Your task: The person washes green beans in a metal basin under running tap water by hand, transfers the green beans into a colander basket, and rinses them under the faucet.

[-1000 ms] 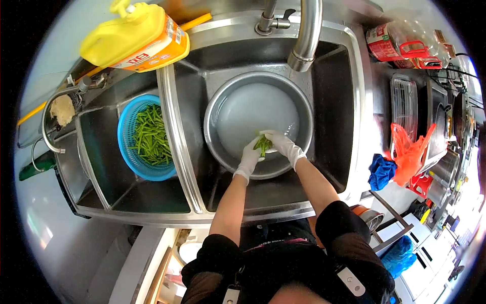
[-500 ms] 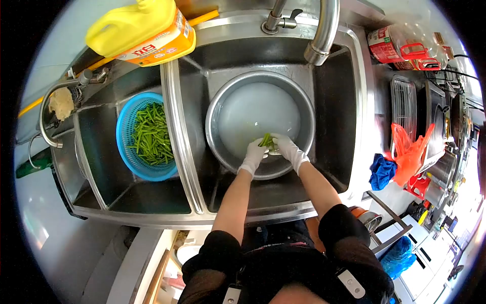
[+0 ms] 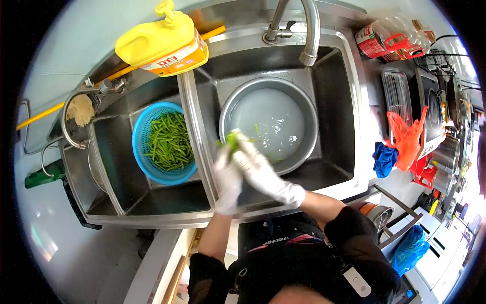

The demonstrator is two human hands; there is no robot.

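"two gloved hands are working together. what are they doing?"

"the right hand (image 3: 266, 175) is bringing its fingers narrowly against a small bunch of cut green beans (image 3: 233, 141), over the left part of the metal bowl's rim (image 3: 315, 133). the left hand (image 3: 226, 180) is meeting it from below, though blur is hiding its fingers, so i cannot tell how tightly they are closing."

"so which step is that looking like?"

"i am judging it as carrying the bunch at the bowl's edge, with water lying inside and a few green bits (image 3: 256, 127) showing in it. a sideways move would be calling for a snug grip and some height."

"height over what?"

"the raised steel divider (image 3: 191, 109), running close beside the left hand. beyond it, more cut beans (image 3: 169, 139) are lying heaped in the blue basket (image 3: 136, 147)."

"and the room for moving?"

"it is opening above the bowl's water and between the basket and the front sink edge (image 3: 167, 221). the faucet (image 3: 310, 48) is hanging over the far right, well apart from both hands, and the yellow jug (image 3: 152, 45) is standing by the divider's far end."
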